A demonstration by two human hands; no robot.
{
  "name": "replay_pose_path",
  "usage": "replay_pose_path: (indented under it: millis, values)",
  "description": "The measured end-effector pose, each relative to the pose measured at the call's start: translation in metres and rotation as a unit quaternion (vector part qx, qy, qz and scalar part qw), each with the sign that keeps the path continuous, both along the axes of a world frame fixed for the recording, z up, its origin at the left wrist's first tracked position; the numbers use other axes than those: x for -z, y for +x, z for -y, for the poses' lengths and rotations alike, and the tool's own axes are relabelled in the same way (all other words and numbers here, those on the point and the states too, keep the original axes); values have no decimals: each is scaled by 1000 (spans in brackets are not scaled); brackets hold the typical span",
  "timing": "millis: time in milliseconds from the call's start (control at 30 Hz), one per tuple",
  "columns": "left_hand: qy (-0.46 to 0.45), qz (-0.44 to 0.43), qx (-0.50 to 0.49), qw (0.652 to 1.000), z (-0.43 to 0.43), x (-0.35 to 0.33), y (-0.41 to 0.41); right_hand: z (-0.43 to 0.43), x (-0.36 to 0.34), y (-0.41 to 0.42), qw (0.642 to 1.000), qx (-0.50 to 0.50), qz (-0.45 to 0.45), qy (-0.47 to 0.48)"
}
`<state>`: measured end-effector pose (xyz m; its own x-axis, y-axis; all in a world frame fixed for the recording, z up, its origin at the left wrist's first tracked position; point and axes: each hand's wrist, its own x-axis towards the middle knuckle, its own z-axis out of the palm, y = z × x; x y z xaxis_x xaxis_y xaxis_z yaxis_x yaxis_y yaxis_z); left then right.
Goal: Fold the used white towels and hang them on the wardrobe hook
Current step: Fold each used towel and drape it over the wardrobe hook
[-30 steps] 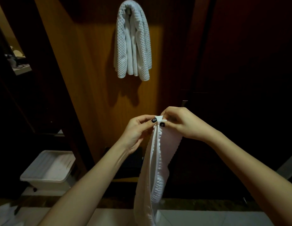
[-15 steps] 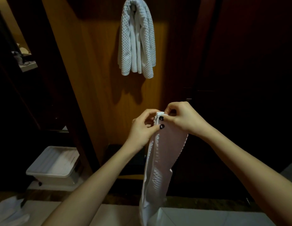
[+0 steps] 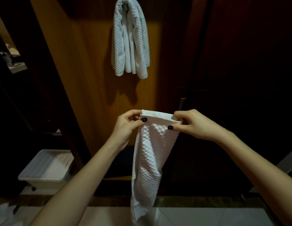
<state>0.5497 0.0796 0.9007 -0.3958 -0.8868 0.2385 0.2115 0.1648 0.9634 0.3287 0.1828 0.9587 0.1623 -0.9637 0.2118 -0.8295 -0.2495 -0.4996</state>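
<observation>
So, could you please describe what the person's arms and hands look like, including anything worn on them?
Both forearms are bare, with no sleeves, watch or bracelets in view. The left hand and right hand wear no gloves or visible rings. Both thumbnails carry dark, near-black polish.

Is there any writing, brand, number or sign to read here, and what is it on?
None can be read.
A small pale patch on the top hem of the held towel may be a tag; too blurred to tell.
The hanging towel and white bin show no print.
</observation>
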Motion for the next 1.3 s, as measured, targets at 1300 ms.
replay_pose_path:
  millis: [1300]
  values:
    - [-168, 153, -89, 970, -13, 48, -7, 54, 0, 26, 817, 20, 576, -13]
